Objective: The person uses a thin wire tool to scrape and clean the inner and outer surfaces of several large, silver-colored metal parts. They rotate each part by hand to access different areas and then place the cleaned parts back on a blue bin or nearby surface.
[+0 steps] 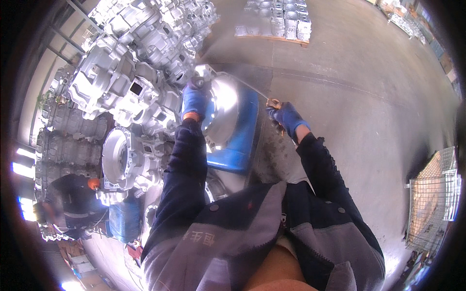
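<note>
A silvery cast-metal housing [228,126] with a wide round opening rests on a blue plastic drum-like stand [247,131] in front of me. My left hand [194,99], in a blue glove, is closed on the housing's far left edge; its fingertips partly blend into the bright metal. My right hand [287,117], also gloved in blue, stays to the right of the stand, apart from the housing. Its fingers wrap round a tool with a long thin metal rod [257,89]. The rod points up and left toward the housing's far rim. The tool's exact kind is unclear.
Similar castings [141,29] are piled high on my left, close to my left arm. More stand on a pallet [272,36] at the far side. At lower left another person [73,199] bends beside a blue drum [124,220]. A wire-mesh cage [432,199] stands at right.
</note>
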`<state>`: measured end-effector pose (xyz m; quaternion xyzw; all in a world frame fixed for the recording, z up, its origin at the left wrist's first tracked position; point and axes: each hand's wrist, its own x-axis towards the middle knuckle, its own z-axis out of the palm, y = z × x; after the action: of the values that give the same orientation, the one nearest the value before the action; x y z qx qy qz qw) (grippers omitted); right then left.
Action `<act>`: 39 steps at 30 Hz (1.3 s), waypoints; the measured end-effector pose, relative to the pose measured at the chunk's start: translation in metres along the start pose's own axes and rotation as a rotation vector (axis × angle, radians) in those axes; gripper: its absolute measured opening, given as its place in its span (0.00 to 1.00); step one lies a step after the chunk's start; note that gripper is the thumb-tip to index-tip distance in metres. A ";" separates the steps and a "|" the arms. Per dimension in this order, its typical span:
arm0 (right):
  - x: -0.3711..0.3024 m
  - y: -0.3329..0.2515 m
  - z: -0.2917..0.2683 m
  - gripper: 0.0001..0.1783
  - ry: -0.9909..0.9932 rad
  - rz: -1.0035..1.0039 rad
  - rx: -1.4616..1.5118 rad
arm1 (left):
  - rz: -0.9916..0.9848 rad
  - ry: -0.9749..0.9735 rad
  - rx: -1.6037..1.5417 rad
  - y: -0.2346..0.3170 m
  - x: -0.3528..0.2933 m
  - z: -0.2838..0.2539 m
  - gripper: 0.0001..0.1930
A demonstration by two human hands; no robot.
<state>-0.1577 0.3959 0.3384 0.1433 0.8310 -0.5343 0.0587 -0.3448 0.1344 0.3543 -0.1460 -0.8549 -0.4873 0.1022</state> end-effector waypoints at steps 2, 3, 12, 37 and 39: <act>-0.005 -0.009 -0.004 0.20 -0.030 0.134 0.062 | -0.044 -0.009 -0.087 -0.001 0.000 0.000 0.17; -0.007 -0.013 -0.007 0.20 -0.043 0.269 0.123 | -0.088 -0.015 -0.168 -0.001 0.000 0.000 0.17; -0.007 -0.005 0.003 0.17 -0.018 0.058 0.149 | -0.039 0.036 -0.099 -0.011 0.005 0.003 0.16; 0.018 0.047 0.025 0.11 -0.072 0.101 0.362 | -0.061 -0.004 -0.267 -0.035 0.009 0.007 0.14; 0.019 0.057 0.026 0.12 -0.072 0.282 0.487 | -0.028 0.057 -0.133 -0.039 0.011 0.006 0.16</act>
<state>-0.1600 0.3977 0.2730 0.2483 0.6475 -0.7094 0.1261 -0.3691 0.1221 0.3239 -0.1264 -0.8193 -0.5484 0.1096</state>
